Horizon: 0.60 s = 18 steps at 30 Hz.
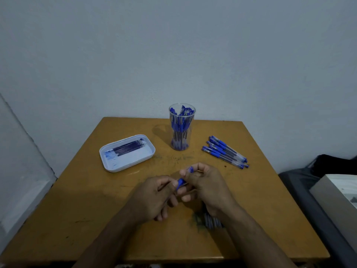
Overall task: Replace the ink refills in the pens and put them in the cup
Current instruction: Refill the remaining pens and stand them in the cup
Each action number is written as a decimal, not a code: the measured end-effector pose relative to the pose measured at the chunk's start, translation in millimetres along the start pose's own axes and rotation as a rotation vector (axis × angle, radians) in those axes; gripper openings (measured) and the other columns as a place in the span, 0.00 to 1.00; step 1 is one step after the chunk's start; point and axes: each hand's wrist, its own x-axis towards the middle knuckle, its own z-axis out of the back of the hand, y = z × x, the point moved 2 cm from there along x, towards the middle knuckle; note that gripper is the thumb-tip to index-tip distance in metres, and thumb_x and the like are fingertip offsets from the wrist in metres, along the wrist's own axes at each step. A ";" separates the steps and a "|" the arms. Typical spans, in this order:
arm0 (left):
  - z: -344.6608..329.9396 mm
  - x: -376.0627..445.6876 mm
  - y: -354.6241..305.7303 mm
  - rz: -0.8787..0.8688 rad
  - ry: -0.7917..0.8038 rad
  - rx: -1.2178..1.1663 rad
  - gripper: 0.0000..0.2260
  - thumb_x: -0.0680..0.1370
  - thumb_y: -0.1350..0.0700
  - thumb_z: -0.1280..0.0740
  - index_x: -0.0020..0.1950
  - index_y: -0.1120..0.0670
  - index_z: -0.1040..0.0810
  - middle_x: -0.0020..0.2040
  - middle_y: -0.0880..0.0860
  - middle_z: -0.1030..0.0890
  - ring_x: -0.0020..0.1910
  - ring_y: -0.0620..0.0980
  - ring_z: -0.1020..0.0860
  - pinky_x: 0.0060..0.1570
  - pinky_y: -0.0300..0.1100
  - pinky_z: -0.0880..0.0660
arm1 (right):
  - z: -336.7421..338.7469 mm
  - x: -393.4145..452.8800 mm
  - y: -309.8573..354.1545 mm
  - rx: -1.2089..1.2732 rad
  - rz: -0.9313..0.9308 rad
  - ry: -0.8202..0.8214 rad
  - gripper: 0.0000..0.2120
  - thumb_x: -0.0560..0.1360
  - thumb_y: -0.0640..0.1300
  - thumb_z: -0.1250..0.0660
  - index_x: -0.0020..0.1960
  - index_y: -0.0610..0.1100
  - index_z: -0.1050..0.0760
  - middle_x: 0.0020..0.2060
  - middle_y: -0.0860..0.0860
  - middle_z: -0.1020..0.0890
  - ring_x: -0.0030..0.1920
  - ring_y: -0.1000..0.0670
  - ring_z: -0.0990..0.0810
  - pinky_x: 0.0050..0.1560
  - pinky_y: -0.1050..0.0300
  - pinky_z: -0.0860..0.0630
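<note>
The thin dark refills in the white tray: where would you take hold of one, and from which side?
Judging by their pose, pinch one thin dark refill at mid-length from above. They lie flat and side by side in the shallow white tray, whose raised rim blocks a sideways approach. The outermost one, with free space beside it, looks easiest to separate.

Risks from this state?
1. The cup looks nearly full; adding the pen held by the left hand and right hand may jam or tip it.
2. The loose pens lie near the table edge and might roll.
</note>
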 end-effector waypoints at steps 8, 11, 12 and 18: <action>-3.9 -1.0 7.4 -0.144 -0.045 0.061 0.12 0.83 0.43 0.38 0.50 0.44 0.17 0.31 0.50 0.23 0.30 0.45 0.28 0.33 0.44 0.31 | 12.2 2.6 -4.2 -0.013 0.040 0.048 0.10 0.76 0.41 0.28 0.53 0.34 0.19 0.38 0.38 0.16 0.34 0.46 0.18 0.32 0.55 0.19; -3.8 0.5 9.6 -0.159 -0.032 0.015 0.16 0.81 0.38 0.36 0.51 0.47 0.16 0.33 0.51 0.25 0.31 0.46 0.31 0.32 0.45 0.34 | 11.5 4.6 -4.3 -0.095 0.087 0.044 0.08 0.78 0.41 0.30 0.52 0.36 0.20 0.38 0.38 0.15 0.33 0.44 0.18 0.32 0.55 0.20; -2.8 0.9 10.3 -0.164 -0.028 0.002 0.18 0.80 0.36 0.36 0.51 0.48 0.16 0.33 0.51 0.26 0.31 0.47 0.32 0.32 0.45 0.35 | 11.6 5.0 -3.7 -0.119 0.100 0.051 0.07 0.79 0.41 0.30 0.52 0.36 0.20 0.38 0.38 0.15 0.32 0.45 0.18 0.31 0.56 0.21; 1.4 1.1 10.6 -0.173 -0.024 0.000 0.21 0.78 0.33 0.38 0.51 0.47 0.16 0.32 0.49 0.27 0.30 0.46 0.33 0.32 0.48 0.35 | 12.4 8.3 0.6 -0.203 0.146 0.074 0.08 0.81 0.42 0.33 0.52 0.36 0.23 0.37 0.40 0.14 0.31 0.50 0.17 0.27 0.57 0.27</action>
